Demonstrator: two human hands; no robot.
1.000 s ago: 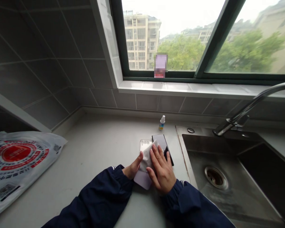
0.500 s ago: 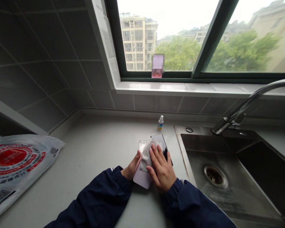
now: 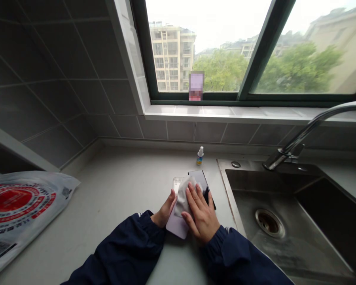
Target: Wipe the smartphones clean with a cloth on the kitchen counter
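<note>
A lavender phone [image 3: 178,226] lies tilted on the counter, and my left hand [image 3: 163,210] grips it along its left edge, thumb up and the other fingers hidden. My right hand [image 3: 202,215] presses a white cloth [image 3: 182,200] onto the phone's face, fingers stretched over the fabric. Part of a clear case-like top end with round camera marks [image 3: 177,182] shows above the cloth. Just beyond, to the right, lies a dark, glossy flat device [image 3: 201,176], partly covered by my right hand and the cloth. Behind these stands a small spray bottle [image 3: 199,156] with a white top.
To the right is a steel sink [image 3: 230,190] with a drain [image 3: 269,222] and a curved tap [image 3: 308,128]. A printed plastic bag [image 3: 56,190] rests on the counter [image 3: 121,182] at the left. A window sill [image 3: 219,113] runs along the back.
The view has tilted slightly, so everything sits a little lower. Both hands, the phone and the cloth keep nearly the same places relative to each other.
</note>
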